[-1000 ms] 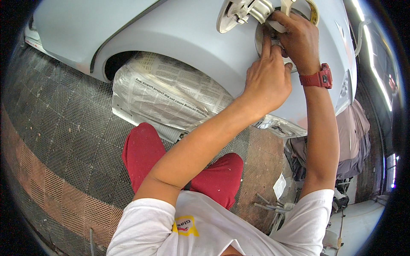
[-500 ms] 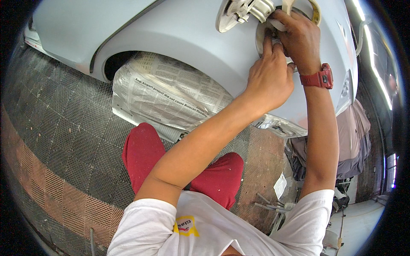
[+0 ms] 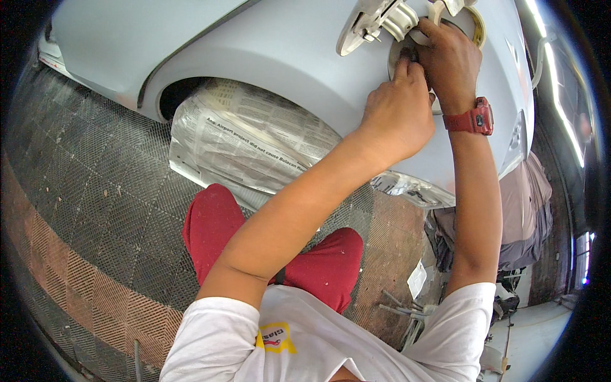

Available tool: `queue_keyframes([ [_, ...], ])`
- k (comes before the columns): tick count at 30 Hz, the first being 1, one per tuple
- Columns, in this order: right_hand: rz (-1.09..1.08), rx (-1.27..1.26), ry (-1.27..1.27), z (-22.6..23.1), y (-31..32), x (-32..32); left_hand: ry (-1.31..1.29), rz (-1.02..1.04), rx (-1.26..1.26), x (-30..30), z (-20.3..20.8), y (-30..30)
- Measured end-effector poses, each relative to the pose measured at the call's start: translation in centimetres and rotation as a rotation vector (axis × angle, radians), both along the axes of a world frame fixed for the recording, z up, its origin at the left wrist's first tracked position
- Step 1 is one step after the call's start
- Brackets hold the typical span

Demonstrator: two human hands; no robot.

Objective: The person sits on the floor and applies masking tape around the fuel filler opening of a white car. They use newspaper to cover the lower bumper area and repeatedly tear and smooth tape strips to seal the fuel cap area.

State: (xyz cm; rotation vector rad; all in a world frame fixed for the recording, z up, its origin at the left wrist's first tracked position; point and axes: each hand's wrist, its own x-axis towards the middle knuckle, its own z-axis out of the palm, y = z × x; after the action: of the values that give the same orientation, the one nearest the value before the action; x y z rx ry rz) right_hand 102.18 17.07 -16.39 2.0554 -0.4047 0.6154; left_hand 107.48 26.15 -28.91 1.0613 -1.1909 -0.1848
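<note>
My right hand (image 3: pixel 450 60), with a red watch (image 3: pixel 472 119) on its wrist, is closed at a pale curved part at the top of the view. What its fingers grip is mostly hidden. Just below and to the left, my left hand (image 3: pixel 401 118) has its fingers bent and drawn together against a round grey disc-like part (image 3: pixel 394 58). Whatever lies between those fingertips is too small to make out. A silvery metal fitting (image 3: pixel 398 22) with a flat round end sits beside them. Behind my right hand shows a yellowish ring (image 3: pixel 478 30).
Beneath my hands spreads a pale blue-grey car body panel (image 3: pixel 286 57). Newspaper under clear plastic (image 3: pixel 254 134) covers the wheel. Grey and brown floor tiles (image 3: pixel 95 172) lie to the left. A covered bundle (image 3: pixel 525 204) and thin rods (image 3: pixel 404 305) are at the right.
The metal fitting has shifted slightly right and up. My left hand's fingers have curled in from a more stretched pose, and my right hand has moved slightly.
</note>
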Motion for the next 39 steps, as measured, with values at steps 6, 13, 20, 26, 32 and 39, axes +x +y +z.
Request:
queue_keyframes([
  [6, -0.036, -0.018, 0.004, -0.2, 0.1, 0.1, 0.084, -0.032, -0.076, 0.2, -0.3, 0.1],
  [13, -0.023, 0.039, 0.033, 0.2, 0.3, 0.0, 0.117, 0.038, -0.178, -0.5, -0.3, -0.1],
  [20, -0.031, 0.092, 0.0, 0.8, 1.0, -1.0, 0.118, -0.042, -0.161, 0.0, 0.5, -1.5],
  [26, 0.044, 0.236, -0.136, 0.2, 0.4, -2.6, 0.01, -0.01, -0.026, -0.3, 0.8, -0.9],
  [32, 0.043, 0.218, -0.277, -0.6, -0.2, -1.5, -0.095, 0.076, 0.032, -0.5, 1.6, -0.5],
  [39, -0.055, 0.189, -0.357, -1.1, 0.4, -0.1, -0.039, 0.014, 0.046, 0.2, 1.8, 0.2],
])
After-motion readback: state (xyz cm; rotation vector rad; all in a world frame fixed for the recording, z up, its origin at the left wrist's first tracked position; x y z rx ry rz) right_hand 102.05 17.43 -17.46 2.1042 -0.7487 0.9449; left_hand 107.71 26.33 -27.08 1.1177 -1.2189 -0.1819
